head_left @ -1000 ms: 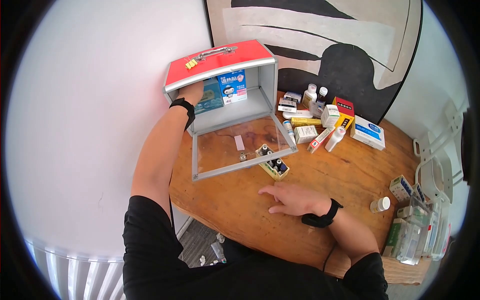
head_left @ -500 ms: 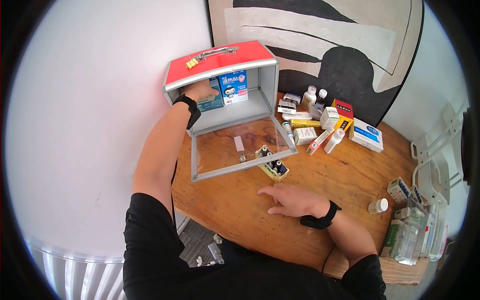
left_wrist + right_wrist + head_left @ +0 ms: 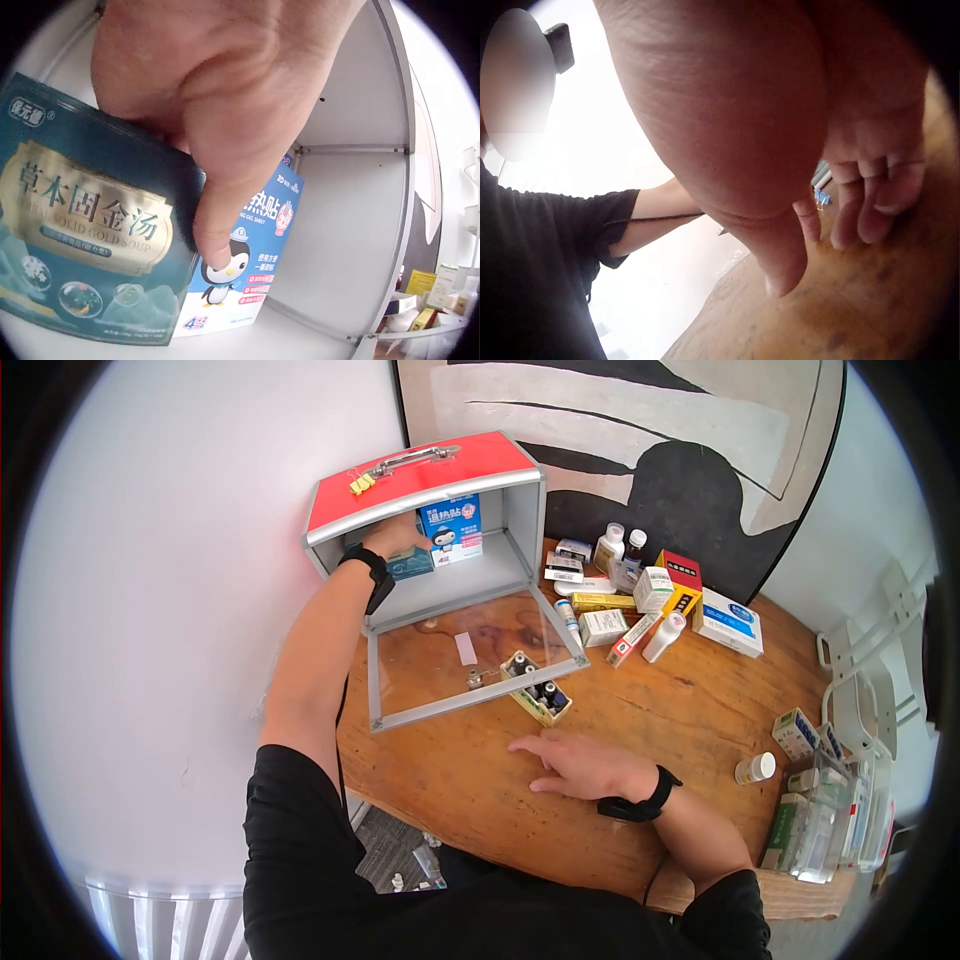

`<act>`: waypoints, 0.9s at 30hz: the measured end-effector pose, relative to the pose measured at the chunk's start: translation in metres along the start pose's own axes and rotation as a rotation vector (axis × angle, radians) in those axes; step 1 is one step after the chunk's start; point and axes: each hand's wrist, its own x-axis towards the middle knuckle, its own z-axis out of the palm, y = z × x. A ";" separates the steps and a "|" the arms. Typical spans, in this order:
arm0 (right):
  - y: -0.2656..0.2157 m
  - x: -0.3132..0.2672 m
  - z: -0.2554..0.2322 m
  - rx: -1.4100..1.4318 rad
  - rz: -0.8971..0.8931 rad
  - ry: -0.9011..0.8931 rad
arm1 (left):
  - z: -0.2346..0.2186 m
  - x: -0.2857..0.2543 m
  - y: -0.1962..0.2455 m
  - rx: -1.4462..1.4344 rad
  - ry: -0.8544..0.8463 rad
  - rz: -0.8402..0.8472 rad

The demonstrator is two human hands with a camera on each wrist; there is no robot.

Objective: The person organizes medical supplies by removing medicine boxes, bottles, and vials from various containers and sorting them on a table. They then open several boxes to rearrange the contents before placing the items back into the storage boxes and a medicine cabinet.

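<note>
My left hand is inside a red and silver case, over a teal soup box standing on the case floor. In the left wrist view the thumb points down along that box's right edge, its tip overlapping a blue cooling gel sheet box; the other fingers are hidden behind the teal box, so I cannot tell whether they grip it. My right hand lies low over the wooden table with relaxed, spread fingers, holding nothing. Just beyond it stands a yellowish carton of small dark bottles.
The case's see-through door is folded down onto the table. Medicine boxes and bottles cluster at the back, including a white bottle and a white-blue box. Clear organizers and a small pill bottle stand at the right.
My left hand has drawn slightly outward inside the case, its thumb coming into sight beside the teal box. My right hand stays in place. The head view has shifted slightly.
</note>
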 end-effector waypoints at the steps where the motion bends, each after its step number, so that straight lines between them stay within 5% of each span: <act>1: 0.000 0.000 0.000 0.001 0.001 0.001 | -0.003 -0.008 0.000 0.118 0.016 0.019; 5: 0.006 0.002 0.008 -0.020 -0.018 0.029 | -0.013 -0.017 -0.003 0.367 0.042 -0.037; 9: 0.005 0.002 0.008 -0.046 -0.034 0.057 | -0.013 -0.016 -0.002 0.128 0.143 -0.089; 11: 0.000 0.001 0.003 -0.029 -0.009 0.031 | -0.017 -0.028 0.019 0.469 0.184 -0.058; 14: -0.005 0.000 0.000 -0.007 0.014 0.013 | -0.004 -0.012 0.001 0.494 0.309 0.000; 21: 0.000 0.003 0.004 0.003 -0.006 0.034 | -0.023 -0.040 0.035 0.415 0.245 0.054; 23: -0.001 0.003 0.004 0.010 -0.005 0.040 | -0.026 -0.042 0.044 0.073 0.193 0.060; 27: -0.004 0.002 0.003 -0.007 0.006 0.041 | -0.010 -0.023 0.030 0.142 0.234 0.126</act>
